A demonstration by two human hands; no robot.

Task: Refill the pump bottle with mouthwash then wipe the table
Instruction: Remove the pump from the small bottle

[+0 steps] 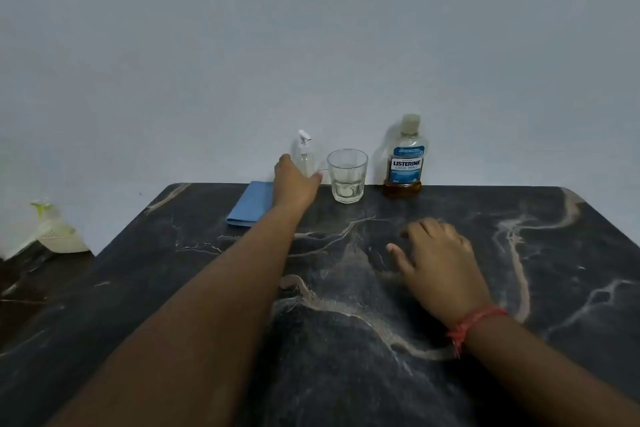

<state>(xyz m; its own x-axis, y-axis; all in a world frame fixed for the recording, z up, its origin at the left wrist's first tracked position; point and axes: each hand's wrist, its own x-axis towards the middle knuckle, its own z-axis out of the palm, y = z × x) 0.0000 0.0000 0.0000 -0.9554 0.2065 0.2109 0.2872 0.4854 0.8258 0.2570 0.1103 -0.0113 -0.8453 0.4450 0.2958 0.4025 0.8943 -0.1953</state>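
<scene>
- The bench (450, 340), dark stone with pale veins, fills the lower half of the frame; its far edge meets a plain grey wall across the middle.
- The left hand (294, 184) reaches to that far edge at upper centre, arm stretched long from the lower left. It is by far the nearer hand to the pump bottle.
- The right hand (440, 260) lies palm down on the bench right of centre, well short of everything, its fingers (420, 230) relaxed and holding nothing. A red thread band (474, 322) circles its wrist.
- The mouthwash bottle (405, 158) stands upright at the far edge, right of centre, cap on, with only a shallow amber layer showing at the base.
- A folded blue cloth (249, 204) lies flat at the far edge, just left of the left wrist.
- A clear glass (347, 175) stands between the two bottles, close beside the left thumb.
- The pump bottle (304, 156), clear and looking empty, stands upright just beyond the left hand, its long axis vertical and its nozzle pointing right. The hand covers its lower part, with the thumb to the right of it.
- Whether the left hand's fingers already close round the bottle I cannot tell; the back of the hand hides them. By my reading, the coming grasp takes the body, leaving the pump head free to unscrew.
</scene>
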